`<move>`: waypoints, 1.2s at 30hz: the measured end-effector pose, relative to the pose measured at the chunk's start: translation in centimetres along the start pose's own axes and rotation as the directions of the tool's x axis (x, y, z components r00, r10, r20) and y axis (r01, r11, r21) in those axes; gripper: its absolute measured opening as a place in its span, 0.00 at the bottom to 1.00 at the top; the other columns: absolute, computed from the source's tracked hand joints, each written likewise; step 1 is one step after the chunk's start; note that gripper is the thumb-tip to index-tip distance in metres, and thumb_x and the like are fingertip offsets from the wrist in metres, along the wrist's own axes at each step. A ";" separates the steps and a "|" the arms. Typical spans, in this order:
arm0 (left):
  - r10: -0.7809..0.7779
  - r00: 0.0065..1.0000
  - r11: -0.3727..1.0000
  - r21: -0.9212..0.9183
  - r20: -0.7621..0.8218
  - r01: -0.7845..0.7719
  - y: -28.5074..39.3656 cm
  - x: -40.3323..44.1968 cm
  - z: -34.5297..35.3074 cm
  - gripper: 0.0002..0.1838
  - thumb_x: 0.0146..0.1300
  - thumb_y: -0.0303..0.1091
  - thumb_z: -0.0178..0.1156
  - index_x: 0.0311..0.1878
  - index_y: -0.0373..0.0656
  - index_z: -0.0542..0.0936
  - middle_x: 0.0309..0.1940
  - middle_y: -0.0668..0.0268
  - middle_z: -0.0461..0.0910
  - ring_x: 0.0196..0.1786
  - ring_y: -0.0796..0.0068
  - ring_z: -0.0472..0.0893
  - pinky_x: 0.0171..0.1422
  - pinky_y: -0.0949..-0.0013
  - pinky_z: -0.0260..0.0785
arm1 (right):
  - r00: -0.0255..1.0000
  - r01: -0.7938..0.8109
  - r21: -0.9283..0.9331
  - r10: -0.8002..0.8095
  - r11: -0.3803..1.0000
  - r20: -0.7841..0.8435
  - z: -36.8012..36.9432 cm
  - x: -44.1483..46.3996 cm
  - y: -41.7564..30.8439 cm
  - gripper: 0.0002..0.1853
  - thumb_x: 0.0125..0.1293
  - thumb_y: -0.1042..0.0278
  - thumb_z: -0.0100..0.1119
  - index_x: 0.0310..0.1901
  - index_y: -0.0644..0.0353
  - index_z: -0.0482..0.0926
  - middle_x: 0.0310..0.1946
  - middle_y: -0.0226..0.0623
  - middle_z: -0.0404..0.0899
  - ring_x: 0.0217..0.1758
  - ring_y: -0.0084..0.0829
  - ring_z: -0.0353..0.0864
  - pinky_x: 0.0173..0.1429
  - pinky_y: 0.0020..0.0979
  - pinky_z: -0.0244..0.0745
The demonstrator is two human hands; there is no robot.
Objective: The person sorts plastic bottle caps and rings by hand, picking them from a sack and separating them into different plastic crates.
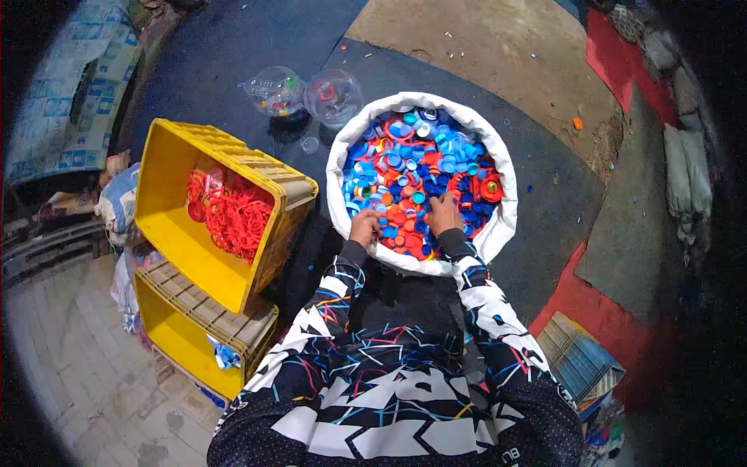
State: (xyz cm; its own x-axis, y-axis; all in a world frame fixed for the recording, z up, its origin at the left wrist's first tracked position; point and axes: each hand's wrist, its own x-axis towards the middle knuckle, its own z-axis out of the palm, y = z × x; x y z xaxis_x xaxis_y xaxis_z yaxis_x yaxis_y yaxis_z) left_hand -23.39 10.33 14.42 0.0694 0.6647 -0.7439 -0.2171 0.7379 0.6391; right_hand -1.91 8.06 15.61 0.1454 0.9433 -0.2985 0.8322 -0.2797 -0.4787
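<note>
A white sack with a rolled rim stands in front of me, full of plastic bottle caps in blue, light blue, red, orange, white and green. At the near left rim, my left hand has its fingers curled in against the caps. My right hand reaches over the near right part of the heap, its fingers bent down and drawn together among dark blue and orange caps. What either hand holds, if anything, is too small to make out. A larger red round lid lies at the heap's right side.
To the left, a yellow crate lies on its side with red plastic rings inside; another yellow crate is below it. Two clear containers stand beyond the sack. A grey-blue crate sits at lower right.
</note>
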 end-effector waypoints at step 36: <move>0.015 1.000 0.966 0.257 0.016 -0.019 -3.3 -6.8 -1.2 0.17 0.52 0.26 0.60 0.47 0.41 0.73 0.24 0.68 0.72 0.20 0.81 0.71 0.21 0.78 0.64 | 0.977 -0.169 0.064 0.176 0.984 -0.122 -2.1 5.4 0.3 0.21 0.48 0.62 0.66 0.44 0.59 0.74 0.45 0.48 0.71 0.46 0.51 0.72 0.47 0.45 0.69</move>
State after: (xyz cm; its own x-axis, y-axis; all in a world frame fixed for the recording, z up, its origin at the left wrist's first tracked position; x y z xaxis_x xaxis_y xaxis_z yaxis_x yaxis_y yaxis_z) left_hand -24.35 3.25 17.15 0.0819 0.6777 -0.7307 0.0387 0.7305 0.6818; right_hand 0.22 13.41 15.57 0.3535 0.8940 -0.2752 0.7594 -0.4461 -0.4736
